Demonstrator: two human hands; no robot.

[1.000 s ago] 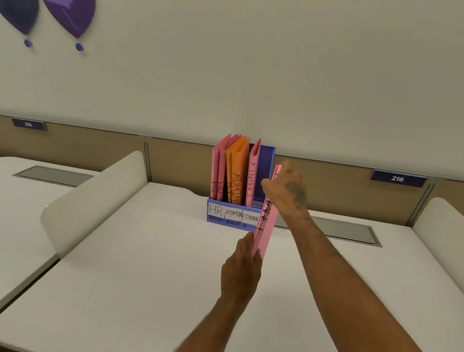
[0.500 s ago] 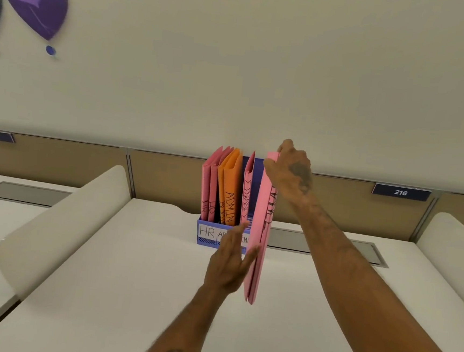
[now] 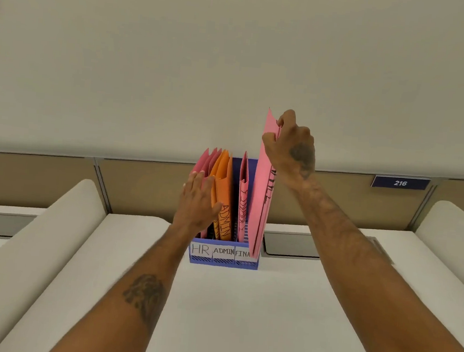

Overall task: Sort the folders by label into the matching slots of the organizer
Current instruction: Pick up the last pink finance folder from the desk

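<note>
A right hand [image 3: 290,150] pinches a tall pink paper folder [image 3: 261,195] upright above the blue slotted plastic organizer [image 3: 223,259], apparently to file it; the left hand [image 3: 197,201], fingers spread, braces the filed folders.

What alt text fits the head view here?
The right hand holds a pink folder upright by its top edge at the right end of a blue organizer labelled HR, ADMIN, FINA. The open left hand rests against pink and orange folders already filed.
</note>
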